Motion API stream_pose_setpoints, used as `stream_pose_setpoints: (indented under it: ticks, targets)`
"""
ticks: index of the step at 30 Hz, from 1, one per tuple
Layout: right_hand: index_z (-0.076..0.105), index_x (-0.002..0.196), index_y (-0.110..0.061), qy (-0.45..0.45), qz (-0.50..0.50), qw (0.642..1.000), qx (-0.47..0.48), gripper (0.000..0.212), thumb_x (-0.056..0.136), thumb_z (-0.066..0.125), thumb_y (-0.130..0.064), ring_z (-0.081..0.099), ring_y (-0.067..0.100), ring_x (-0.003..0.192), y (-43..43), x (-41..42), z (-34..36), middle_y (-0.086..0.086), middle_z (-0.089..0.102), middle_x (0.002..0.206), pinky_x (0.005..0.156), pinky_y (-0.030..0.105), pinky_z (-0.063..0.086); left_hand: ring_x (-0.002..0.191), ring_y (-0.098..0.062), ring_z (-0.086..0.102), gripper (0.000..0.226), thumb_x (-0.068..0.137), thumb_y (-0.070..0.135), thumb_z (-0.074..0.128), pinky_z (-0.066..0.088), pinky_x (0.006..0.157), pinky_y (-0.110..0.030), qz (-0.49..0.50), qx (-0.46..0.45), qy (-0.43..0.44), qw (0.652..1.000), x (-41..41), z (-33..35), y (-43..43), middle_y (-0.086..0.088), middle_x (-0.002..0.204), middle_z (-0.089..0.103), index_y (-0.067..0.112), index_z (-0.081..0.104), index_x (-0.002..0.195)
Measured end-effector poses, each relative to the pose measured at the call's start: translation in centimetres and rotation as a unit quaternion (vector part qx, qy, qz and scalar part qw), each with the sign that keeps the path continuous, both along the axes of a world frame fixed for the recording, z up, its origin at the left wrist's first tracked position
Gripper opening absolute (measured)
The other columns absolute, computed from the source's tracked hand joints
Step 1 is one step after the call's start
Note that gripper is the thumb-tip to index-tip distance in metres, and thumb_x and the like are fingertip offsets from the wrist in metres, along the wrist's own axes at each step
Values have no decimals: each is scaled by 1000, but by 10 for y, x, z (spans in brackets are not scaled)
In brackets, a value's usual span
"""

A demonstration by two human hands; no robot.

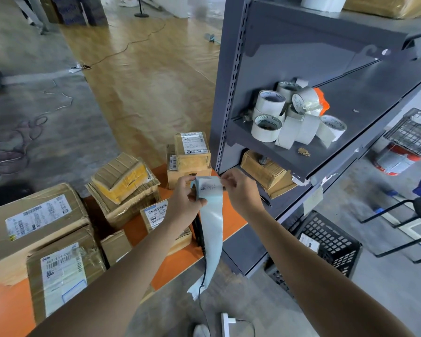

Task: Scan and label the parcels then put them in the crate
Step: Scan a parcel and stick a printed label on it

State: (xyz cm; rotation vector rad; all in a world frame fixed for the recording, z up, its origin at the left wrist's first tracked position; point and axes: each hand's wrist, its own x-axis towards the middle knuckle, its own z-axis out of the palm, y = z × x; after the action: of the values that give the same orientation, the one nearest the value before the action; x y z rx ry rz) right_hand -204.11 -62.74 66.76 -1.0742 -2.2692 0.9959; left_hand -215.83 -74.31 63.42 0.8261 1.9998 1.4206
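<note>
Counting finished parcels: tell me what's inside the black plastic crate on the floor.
One white-labelled parcel shows inside the black plastic lattice crate. Its near wall and the grey metal shelf hide the rest.

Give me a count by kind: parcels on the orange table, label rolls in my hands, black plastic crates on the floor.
Parcels: about 8; stacking makes this uncertain
Label roll: 1, gripped by the left hand, pinched by the right hand
Black plastic crate: 1
Total: about 10
</note>
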Motion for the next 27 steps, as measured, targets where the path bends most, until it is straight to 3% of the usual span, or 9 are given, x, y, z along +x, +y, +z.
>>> stream_pose_setpoints:
  ticks: [4, 9, 12, 15, 17, 20, 22, 24, 27]
  targets:
    - [57, 94, -21, 18, -3, 997, -79, 10, 100, 51, -16, 58, 14, 83, -1, -2, 2, -8, 62, 88, 65, 23, 46, 96, -16, 65, 57, 79, 0, 73, 55, 87, -41, 19, 0, -67, 998, -2, -1, 3, -6, 103, 68, 29, 44, 118]
    - [61, 95, -19, 47, -14, 983, -177, 10, 100, 53, -15, 62, 31, 96, 1, 0, 7, -9, 62, 86, 89, 50, 55, 101, -17, 63, 54, 81, -1, 72, 58, 79, -34, 35, -1, -108, 994, -6, -5, 2, -6, 112, 62, 25, 44, 119]
    - [62, 93, -20, 11, -1, 969, -245, 8, 99, 57, -19, 61, 27, 106, 3, -3, 10, -2, 63, 97, 88, 44, 58, 103, -20, 63, 52, 80, -2, 71, 58, 85, -41, 38, -8, -116, 993, -8, -8, -2, -8, 116, 61, 23, 45, 118]
    - [63, 88, -30, -44, 31, 961, -270, 8, 96, 61, -31, 60, 18, 111, 3, -6, 6, 6, 58, 120, 82, 36, 59, 100, -15, 64, 51, 80, 3, 75, 58, 73, -30, 29, -3, -121, 992, -9, -9, -4, -4, 111, 65, 18, 50, 121]
    - [64, 92, -31, -47, 50, 953, -295, 5, 96, 61, -33, 60, 18, 108, 1, -8, 2, 4, 60, 113, 86, 39, 58, 98, -14, 65, 52, 77, 16, 82, 55, 64, -24, 1, 3, -112, 994, -10, -8, -6, -4, 108, 67, 18, 55, 121]
    - [65, 91, -27, -18, 55, 941, -334, 6, 96, 62, -30, 58, 23, 108, -1, -10, -2, 4, 63, 109, 95, 48, 54, 99, -12, 67, 55, 73, 16, 85, 56, 73, -26, -19, 7, -113, 993, -13, -6, -8, -3, 106, 69, 18, 57, 120]
    - [65, 91, -27, -14, 32, 945, -326, 7, 96, 62, -31, 59, 22, 108, 0, -10, -1, 6, 60, 118, 86, 41, 57, 99, -12, 68, 59, 73, -1, 80, 55, 83, -28, -23, 22, -147, 989, -14, -2, -11, -2, 107, 69, 17, 52, 121]
    - [65, 93, -26, -20, 1, 951, -310, 7, 96, 61, -31, 57, 15, 92, 2, -8, 0, 4, 57, 114, 72, 32, 56, 101, -17, 68, 59, 74, -4, 77, 55, 87, -32, -45, 19, -146, 988, -15, 1, -13, -4, 110, 69, 17, 51, 123]
    - [64, 100, -24, -57, -38, 957, -281, 7, 97, 60, -29, 53, 16, 85, 9, -3, 0, 4, 56, 105, 74, 35, 56, 103, -18, 65, 27, 85, 6, 69, 57, 82, -33, -47, -19, -117, 992, -15, 5, -13, -4, 109, 66, 19, 61, 107]
